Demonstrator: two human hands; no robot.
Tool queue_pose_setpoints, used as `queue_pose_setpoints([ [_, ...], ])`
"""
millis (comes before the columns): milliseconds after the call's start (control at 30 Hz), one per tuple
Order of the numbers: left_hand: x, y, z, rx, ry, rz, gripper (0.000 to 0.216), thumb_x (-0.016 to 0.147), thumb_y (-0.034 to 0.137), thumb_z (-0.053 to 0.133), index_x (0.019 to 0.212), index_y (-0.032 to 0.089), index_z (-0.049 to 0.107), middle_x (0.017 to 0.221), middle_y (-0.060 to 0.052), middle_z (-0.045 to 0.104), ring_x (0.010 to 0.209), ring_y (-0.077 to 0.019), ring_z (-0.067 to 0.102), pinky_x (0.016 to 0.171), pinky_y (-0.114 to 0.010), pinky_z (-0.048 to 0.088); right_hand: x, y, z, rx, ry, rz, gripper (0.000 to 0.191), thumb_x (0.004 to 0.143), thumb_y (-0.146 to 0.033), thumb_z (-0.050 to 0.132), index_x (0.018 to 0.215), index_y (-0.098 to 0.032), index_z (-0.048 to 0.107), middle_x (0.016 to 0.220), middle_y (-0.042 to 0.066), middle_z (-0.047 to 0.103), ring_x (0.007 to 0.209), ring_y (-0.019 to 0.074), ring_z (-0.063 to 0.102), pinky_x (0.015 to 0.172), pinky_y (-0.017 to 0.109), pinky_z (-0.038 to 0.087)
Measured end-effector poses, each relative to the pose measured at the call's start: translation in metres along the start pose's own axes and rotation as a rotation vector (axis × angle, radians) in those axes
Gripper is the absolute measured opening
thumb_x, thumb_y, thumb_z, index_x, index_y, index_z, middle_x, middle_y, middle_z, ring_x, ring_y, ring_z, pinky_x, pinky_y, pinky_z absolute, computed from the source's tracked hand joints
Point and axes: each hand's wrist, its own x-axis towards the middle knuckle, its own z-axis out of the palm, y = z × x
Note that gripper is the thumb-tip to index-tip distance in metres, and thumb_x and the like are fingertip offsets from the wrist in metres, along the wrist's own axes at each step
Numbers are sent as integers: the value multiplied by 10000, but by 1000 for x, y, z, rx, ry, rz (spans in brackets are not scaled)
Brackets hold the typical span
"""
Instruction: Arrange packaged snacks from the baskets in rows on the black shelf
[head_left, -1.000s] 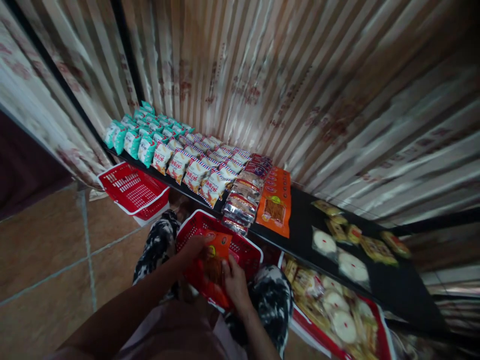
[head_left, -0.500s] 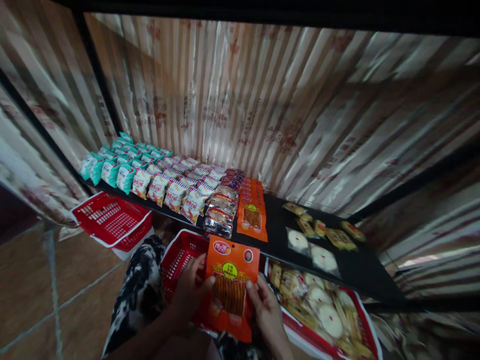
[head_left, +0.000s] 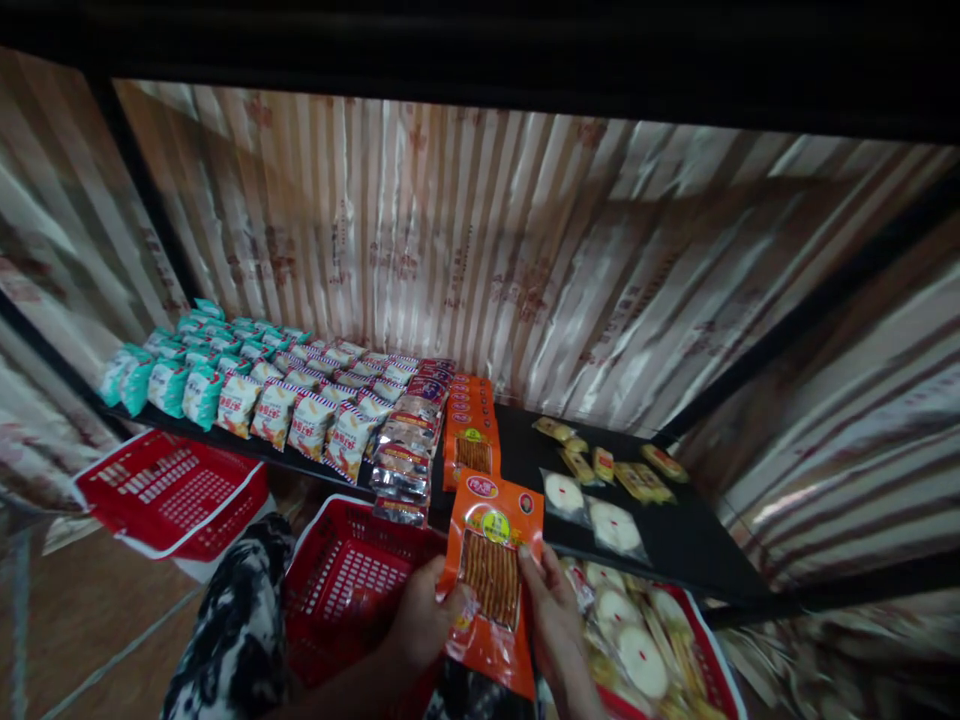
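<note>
Between my two hands is an orange snack packet (head_left: 491, 570) with a clear window showing brown sticks. My left hand (head_left: 424, 615) grips its left edge, thumb on the front. On the right edge my right hand (head_left: 555, 615) pinches it, thumb also in front. The packet is tilted, its top close to the shelf's front edge. Behind it, similar orange packets (head_left: 471, 425) lie in a row on the black shelf (head_left: 517, 440). To their left runs a row of dark, shiny clear-fronted packs (head_left: 405, 450).
White striped snack bags (head_left: 311, 420) and teal bags (head_left: 202, 390) fill the shelf's left part. Flat round white packs (head_left: 615, 525) and small yellow packs (head_left: 641, 480) lie at right. Below stand red baskets (head_left: 352, 560), (head_left: 172, 490), and a filled one (head_left: 705, 640). A dark beam (head_left: 480, 60) crosses overhead.
The packet has moved right relative to the shelf goods and now overlaps the front of the orange row. My left hand has slid lower along its edge. The view has shifted right and up.
</note>
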Motion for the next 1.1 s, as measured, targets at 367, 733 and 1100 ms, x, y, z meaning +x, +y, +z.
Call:
queue_pose_setpoints([
  [367,64,11,30,426,240,61,701,713,110,500,1379,103,280,1380,-127,417,1267,-193,389,1062,-284,290,109,4,-5,-375,123,-229,501,663,-487,587,1046,-164,595,952,76,699,828,236,649,700,316,505],
  [733,105,26,38,764,256,63,490,720,140,456,1196,98,565,1352,-124,444,1275,-253,351,1093,-330,250,160,-3,17,-883,225,-406,495,792,-397,393,1184,-134,542,1046,122,645,917,234,611,817,340,444],
  [1100,121,21,39,810,290,45,499,724,124,426,1204,62,550,1352,-131,446,1279,-260,344,1096,-331,247,164,-9,35,-1255,257,-340,417,857,-312,319,1176,-184,556,1108,109,570,1032,250,537,806,326,426],
])
